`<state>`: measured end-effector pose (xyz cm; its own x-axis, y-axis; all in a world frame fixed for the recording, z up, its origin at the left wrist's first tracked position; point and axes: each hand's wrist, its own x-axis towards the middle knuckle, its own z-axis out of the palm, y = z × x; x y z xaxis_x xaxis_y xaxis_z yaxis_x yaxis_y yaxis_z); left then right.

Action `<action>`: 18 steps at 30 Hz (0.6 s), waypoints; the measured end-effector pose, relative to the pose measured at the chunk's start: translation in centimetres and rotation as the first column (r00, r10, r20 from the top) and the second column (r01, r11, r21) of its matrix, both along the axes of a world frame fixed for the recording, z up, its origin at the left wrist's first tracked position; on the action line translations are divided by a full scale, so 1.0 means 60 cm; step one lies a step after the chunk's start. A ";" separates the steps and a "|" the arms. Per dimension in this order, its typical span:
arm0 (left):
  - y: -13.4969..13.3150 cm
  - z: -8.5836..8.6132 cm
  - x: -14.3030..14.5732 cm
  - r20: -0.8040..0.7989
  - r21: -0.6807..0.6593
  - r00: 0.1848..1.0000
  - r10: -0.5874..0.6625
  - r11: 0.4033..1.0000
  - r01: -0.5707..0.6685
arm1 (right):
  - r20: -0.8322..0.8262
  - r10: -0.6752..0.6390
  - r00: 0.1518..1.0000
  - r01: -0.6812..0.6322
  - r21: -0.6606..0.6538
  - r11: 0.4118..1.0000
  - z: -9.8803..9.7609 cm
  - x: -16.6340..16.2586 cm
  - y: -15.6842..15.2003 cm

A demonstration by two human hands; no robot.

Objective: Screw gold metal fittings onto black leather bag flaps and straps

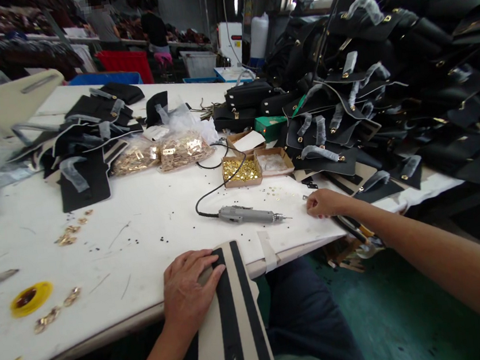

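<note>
My left hand (190,287) lies flat with fingers stretched out on a cream bag panel with black stripes (234,319) that hangs over the table's front edge onto my lap. My right hand (324,203) is out to the right on the white table (141,226), its fingers pinched together on something small that I cannot make out. A grey electric screwdriver (250,215) with a black cord lies on the table between the two hands, its tip pointing at my right hand.
Small cardboard boxes of gold hardware (242,171) and clear bags of brass fittings (161,153) sit mid-table. Black leather bag parts (385,82) pile up at right, more (84,146) at left. A yellow tape roll (31,298) lies near left. People stand at the back.
</note>
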<state>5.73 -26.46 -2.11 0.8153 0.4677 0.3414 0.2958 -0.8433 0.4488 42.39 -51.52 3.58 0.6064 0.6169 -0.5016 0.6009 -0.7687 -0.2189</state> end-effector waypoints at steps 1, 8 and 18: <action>0.000 0.000 0.000 -0.002 -0.001 1.000 -0.001 1.000 0.001 | 0.011 -0.005 1.000 0.005 0.017 1.000 -0.002 -0.001 -0.002; -0.001 0.002 -0.001 -0.005 -0.006 1.000 0.003 1.000 -0.003 | 0.200 0.035 0.979 -0.070 0.172 0.983 -0.020 -0.016 -0.009; 0.000 0.001 -0.002 0.002 -0.024 1.000 0.002 1.000 -0.002 | 0.237 0.098 0.966 -0.136 0.148 0.980 -0.013 -0.018 -0.013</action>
<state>5.60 -26.48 -2.07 0.8135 0.4775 0.3319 0.2966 -0.8317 0.4694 41.29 -52.30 2.80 0.6118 0.7517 -0.2462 0.7328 -0.6558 -0.1813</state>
